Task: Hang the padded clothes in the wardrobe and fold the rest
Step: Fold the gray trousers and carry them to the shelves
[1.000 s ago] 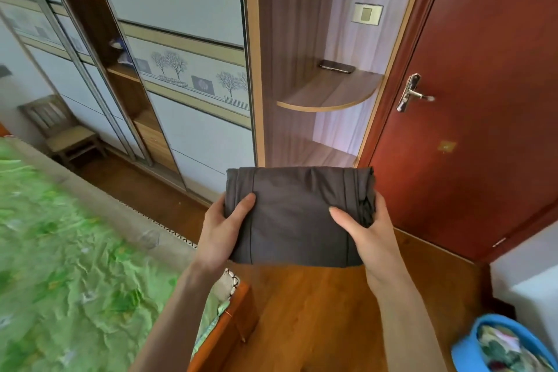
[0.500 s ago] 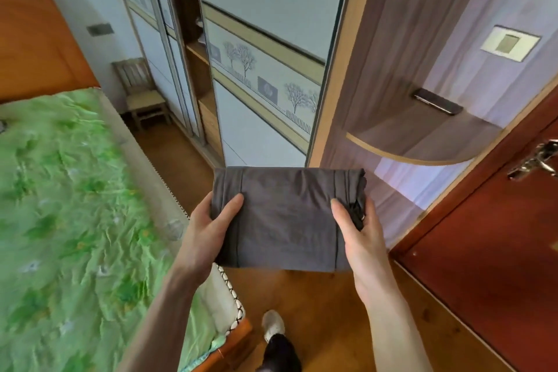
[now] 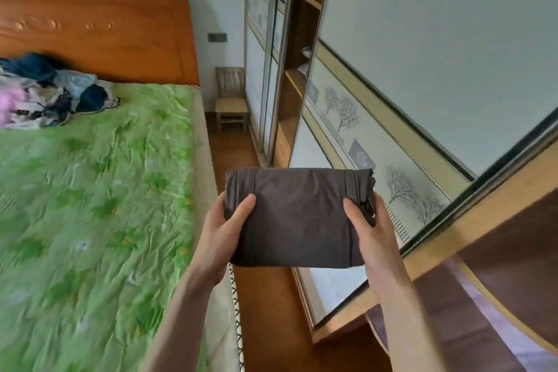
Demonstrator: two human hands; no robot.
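— Head view, centre of the frame: what have you got there, and why carry it like that?

— I have the folded dark grey garment (image 3: 297, 217); my left hand (image 3: 225, 232) clasps its left edge, thumb on top, and my right hand (image 3: 373, 232) clasps its right edge the same way, the other fingers hidden underneath; each grip grasps the cloth, neither is released. I judge that two grips at opposite ends keep the fold flat, so the layers do not slide open while it is in the air; it rests on nothing, held above the strip of wooden floor (image 3: 265, 290) between bed and wardrobe.

— Where could it go?

— My guess is a shelf (image 3: 294, 78) in the open section of the wardrobe (image 3: 305, 48), upper middle of the frame; the bed (image 3: 90, 196) with its green cover fills the left.

— What else is about?

— A pile of unfolded clothes (image 3: 51, 90) at the upper left, on the bed near the headboard (image 3: 90, 30), so the task looks well short of done; a small wooden chair (image 3: 231, 100) stands at the far end of the aisle.

— Anything in the way?

— The sliding door (image 3: 422, 69) at the right covers much of the wardrobe; only the narrow gap shows shelves, and the aisle to it is tight; what lies on those shelves I cannot make out.
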